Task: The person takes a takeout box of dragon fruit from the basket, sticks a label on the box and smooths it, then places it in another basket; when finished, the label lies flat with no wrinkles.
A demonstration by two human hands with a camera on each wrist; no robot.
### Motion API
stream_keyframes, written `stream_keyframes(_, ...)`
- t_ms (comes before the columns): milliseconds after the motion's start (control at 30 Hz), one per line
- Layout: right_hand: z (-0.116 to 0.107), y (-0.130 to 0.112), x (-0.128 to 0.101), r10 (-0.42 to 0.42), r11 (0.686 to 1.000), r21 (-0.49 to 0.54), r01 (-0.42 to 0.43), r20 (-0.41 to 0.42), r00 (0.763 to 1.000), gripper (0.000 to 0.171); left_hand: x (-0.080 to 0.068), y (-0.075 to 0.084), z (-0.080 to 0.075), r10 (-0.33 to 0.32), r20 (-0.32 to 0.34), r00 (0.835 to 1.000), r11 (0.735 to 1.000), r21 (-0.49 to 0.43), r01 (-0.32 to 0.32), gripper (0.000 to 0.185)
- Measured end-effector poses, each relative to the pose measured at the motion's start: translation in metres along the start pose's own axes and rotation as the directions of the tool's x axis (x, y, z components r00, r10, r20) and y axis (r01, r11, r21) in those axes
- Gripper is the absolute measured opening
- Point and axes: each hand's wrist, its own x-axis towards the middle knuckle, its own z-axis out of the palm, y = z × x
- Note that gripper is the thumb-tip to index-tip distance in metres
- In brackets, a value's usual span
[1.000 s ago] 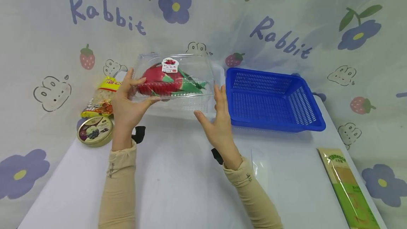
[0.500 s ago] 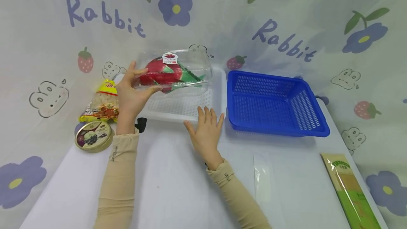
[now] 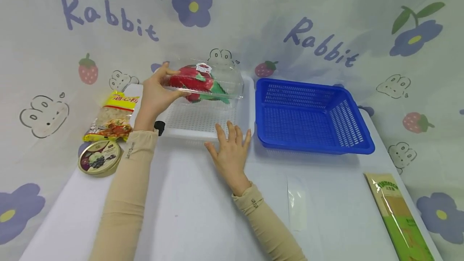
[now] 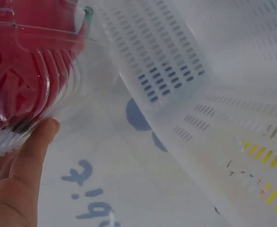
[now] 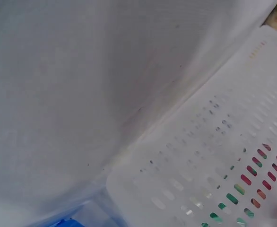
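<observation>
The left hand (image 3: 156, 94) is now carrying the clear fruit box (image 3: 204, 81) alone, farther back over the white basket (image 3: 203, 122), while the right hand (image 3: 230, 152), off the box since a second ago, is lying flat and open on the desk (image 3: 203, 212) at that basket's front rim. The left hand is gripping the box's left end; its long axis is running left to right, roughly level. Two baskets are standing side by side, one white, one blue (image 3: 311, 112). One round tin (image 3: 99, 158), one snack bag (image 3: 112, 118) and one green packet (image 3: 400, 216) are lying on the desk.
</observation>
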Motion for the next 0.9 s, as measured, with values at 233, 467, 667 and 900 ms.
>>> stream_keyframes(233,0.000,0.001,-0.001,-0.001,1.000,-0.015,0.001,-0.009,1.000,0.063,0.024,0.002,0.005,-0.081,0.128,0.988,0.990,0.127,0.065,0.059)
stream_keyframes(467,0.001,0.001,-0.001,-0.004,1.000,-0.015,0.004,-0.025,1.000,0.062,0.037,-0.005,0.012,-0.143,0.200,0.969,0.985,0.123,0.120,0.063)
stream_keyframes(667,0.002,0.000,-0.004,0.005,1.000,-0.014,-0.005,-0.012,1.000,0.059,0.041,-0.016,0.016,-0.140,0.253,0.957,0.986,0.120,0.112,0.065)
stream_keyframes(900,0.002,0.000,-0.003,0.006,1.000,0.013,-0.005,-0.012,1.000,0.059,0.043,-0.021,0.014,-0.153,0.284,0.947,0.984,0.134,0.119,0.062)
